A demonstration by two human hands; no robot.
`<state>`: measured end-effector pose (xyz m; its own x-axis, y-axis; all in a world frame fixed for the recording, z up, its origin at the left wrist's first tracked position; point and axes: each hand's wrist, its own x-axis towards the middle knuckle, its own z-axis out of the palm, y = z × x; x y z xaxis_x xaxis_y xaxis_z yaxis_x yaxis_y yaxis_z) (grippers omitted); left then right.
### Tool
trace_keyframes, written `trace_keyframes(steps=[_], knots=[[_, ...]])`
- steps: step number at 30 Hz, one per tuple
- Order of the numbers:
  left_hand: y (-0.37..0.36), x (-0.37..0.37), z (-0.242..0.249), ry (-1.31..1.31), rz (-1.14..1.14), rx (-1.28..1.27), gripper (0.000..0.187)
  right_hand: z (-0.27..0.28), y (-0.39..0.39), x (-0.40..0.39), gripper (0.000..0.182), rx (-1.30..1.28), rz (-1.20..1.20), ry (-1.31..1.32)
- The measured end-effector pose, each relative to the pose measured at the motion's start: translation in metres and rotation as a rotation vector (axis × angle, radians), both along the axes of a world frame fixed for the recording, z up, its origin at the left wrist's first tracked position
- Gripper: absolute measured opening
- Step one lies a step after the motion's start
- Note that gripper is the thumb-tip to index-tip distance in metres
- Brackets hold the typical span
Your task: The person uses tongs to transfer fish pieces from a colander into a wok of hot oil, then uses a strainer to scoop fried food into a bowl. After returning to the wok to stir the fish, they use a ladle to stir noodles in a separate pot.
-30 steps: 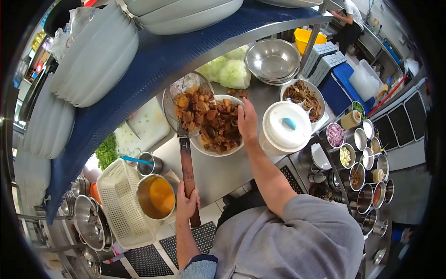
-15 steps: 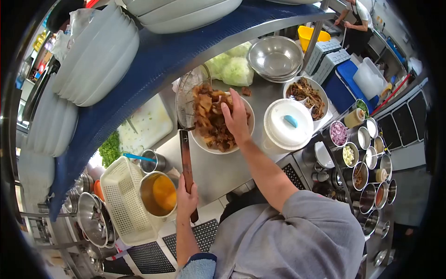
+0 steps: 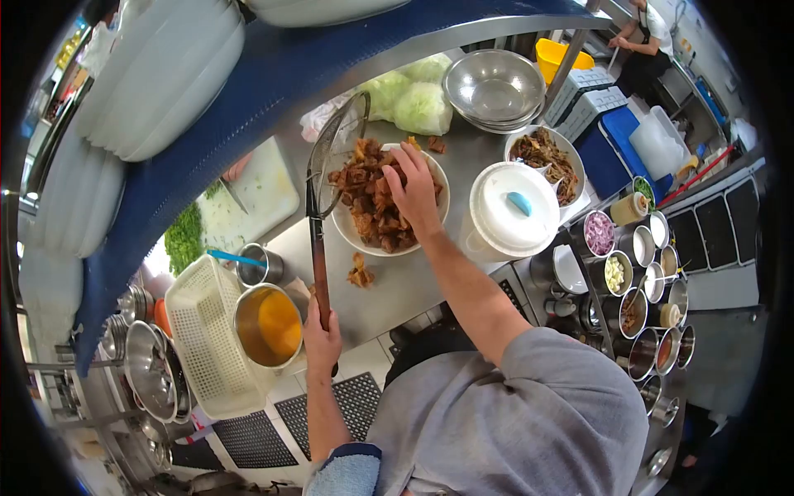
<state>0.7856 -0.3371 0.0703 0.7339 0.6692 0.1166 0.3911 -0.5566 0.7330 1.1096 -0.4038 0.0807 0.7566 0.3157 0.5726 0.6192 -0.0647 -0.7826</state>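
My left hand point(image 3: 321, 341) grips the long handle of a wire-mesh strainer point(image 3: 337, 136), which stands tilted on edge at the left side of a white bowl point(image 3: 444, 217). Chunks of browned, fried-looking food point(image 3: 370, 202) are heaped in that bowl. Over the heap's right side lies my right hand point(image 3: 413, 192), fingers apart and touching the chunks; what is under the fingertips is hidden. One loose piece point(image 3: 360, 271) rests on the steel counter in front of the bowl, and another brown bit point(image 3: 436, 145) sits behind it.
A lidded white tub point(image 3: 506, 223) stands right of the bowl, with steel bowls point(image 3: 495, 87) behind. At left are a cutting board point(image 3: 273, 186) with a knife, a pot of orange liquid point(image 3: 269, 326) and a plastic basket point(image 3: 203, 314). A shelf point(image 3: 273, 91) overhangs. Another person point(image 3: 645, 50) stands far right.
The strainer has turned from lying flatter against the food to standing on edge, its mesh bare. The chunks have settled in the bowl, and a piece now lies on the counter.
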Motion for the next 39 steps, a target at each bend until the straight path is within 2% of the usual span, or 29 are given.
trace_keyframes(steps=[4,6,10,13,14,18,21,24,27,30,33,34,39], knots=[[-0.016,-0.009,0.020,0.054,0.041,-0.057,0.050,-0.003,-0.005,-0.013,0.035,-0.006,0.129,-0.034],[-0.021,-0.012,0.025,0.070,0.040,-0.064,0.051,-0.007,-0.004,-0.013,0.037,-0.135,0.151,-0.257],[-0.029,-0.010,0.022,0.021,0.012,-0.004,0.050,0.004,0.009,-0.019,0.047,-0.243,0.259,-0.399],[-0.035,-0.005,0.015,-0.004,0.050,0.053,0.050,0.008,0.022,-0.018,0.048,-0.286,0.189,-0.375],[-0.036,-0.004,0.021,0.040,0.074,-0.038,0.050,0.012,0.021,-0.017,0.049,-0.313,0.177,-0.379],[-0.036,-0.010,0.024,0.037,0.095,-0.009,0.049,0.021,0.015,-0.023,0.046,-0.139,0.209,-0.230],[-0.033,-0.013,0.033,0.023,0.079,0.027,0.049,0.003,0.013,-0.019,0.042,-0.194,0.178,-0.338],[-0.030,-0.016,0.041,0.012,0.061,0.067,0.049,0.023,0.010,-0.021,0.037,-0.123,0.146,-0.265],[-0.031,-0.018,0.051,0.010,0.042,0.083,0.049,0.019,0.021,-0.017,0.027,-0.189,0.174,-0.371],[-0.029,-0.021,0.056,0.030,0.033,0.048,0.049,0.025,0.039,-0.011,0.018,-0.299,0.293,-0.304],[-0.031,-0.034,0.052,0.057,0.054,0.104,0.048,0.029,0.069,-0.016,0.011,-0.732,0.320,-0.293],[-0.029,-0.038,0.045,0.062,0.068,0.109,0.048,0.016,0.080,-0.017,0.015,-0.726,0.317,-0.410],[-0.020,-0.040,0.051,0.047,0.102,0.095,0.048,0.017,0.089,-0.026,0.019,-1.008,0.315,-0.575]])
